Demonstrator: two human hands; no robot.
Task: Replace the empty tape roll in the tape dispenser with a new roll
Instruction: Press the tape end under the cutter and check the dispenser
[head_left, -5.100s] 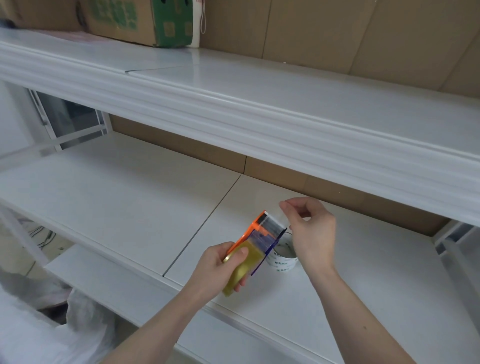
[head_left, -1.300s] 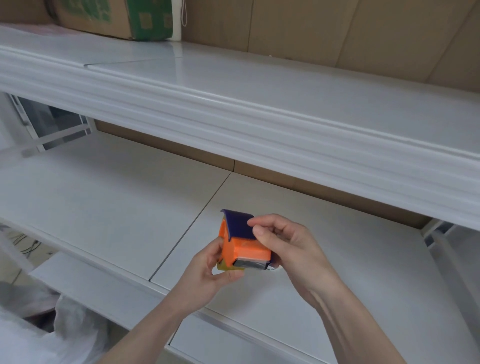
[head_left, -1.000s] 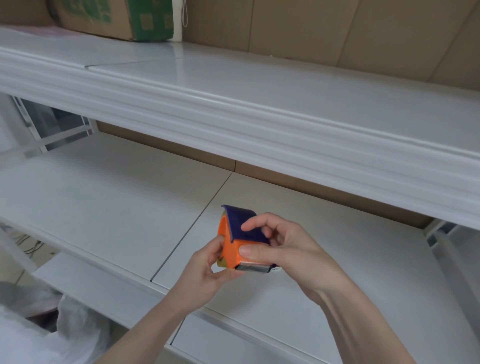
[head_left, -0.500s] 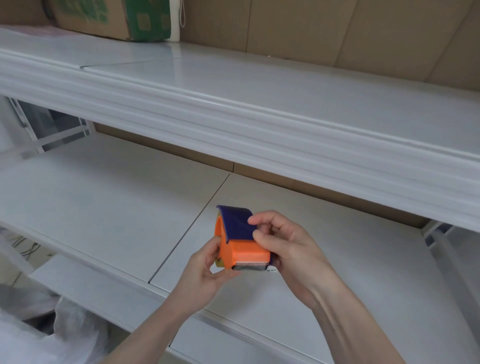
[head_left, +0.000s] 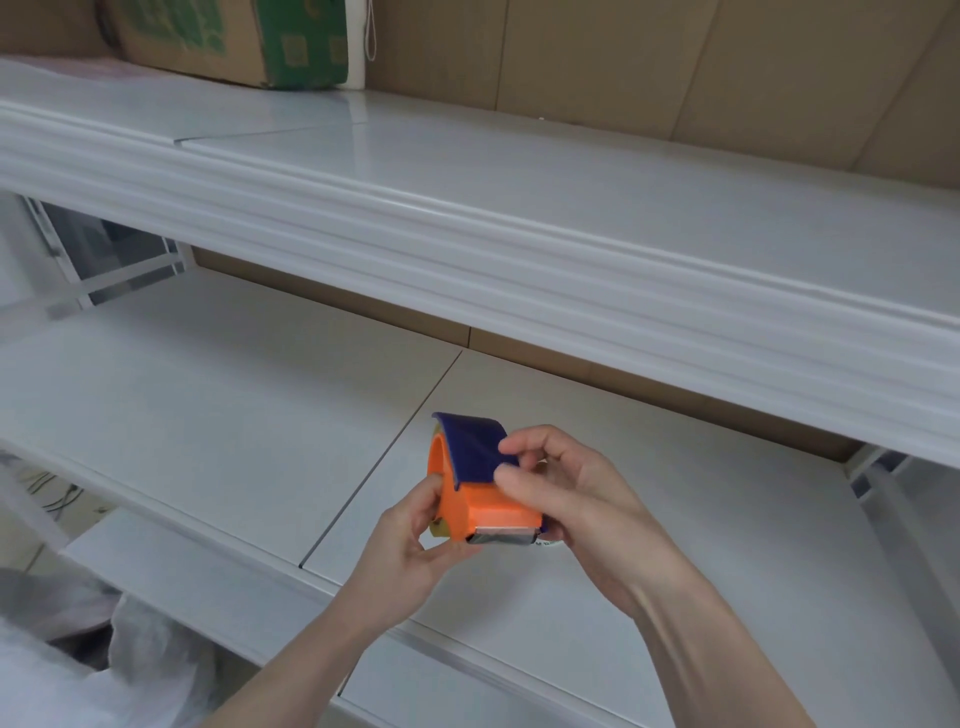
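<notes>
A long white upper shelf (head_left: 519, 218) runs across in front of me, its moulded front edge slanting down to the right, with brown cardboard panels (head_left: 675, 67) lining the wall behind it. Below it lies the white lower shelf (head_left: 208, 405), made of panels that meet at a dark seam. At the far left end of the upper shelf sits a cardboard box (head_left: 234, 41) with green print, cut off by the top of the view. Crumpled white plastic (head_left: 104, 654) bunches at the bottom left, below the shelving.

Above the lower shelf, near its front edge, I hold the tape dispenser (head_left: 483, 493) in both hands — an orange body with a dark blue curved cover on top and a metal cutter strip along its near end. My left hand (head_left: 410, 551) has its grip closed on the dispenser's left side and underside, thumb against the orange wall. My right hand (head_left: 566, 499) grips the right side, thumb and forefinger pinched at the blue cover's edge. A sliver of yellowish tape roll (head_left: 440, 526) peeks out beside my left thumb — most of it is hidden.
</notes>
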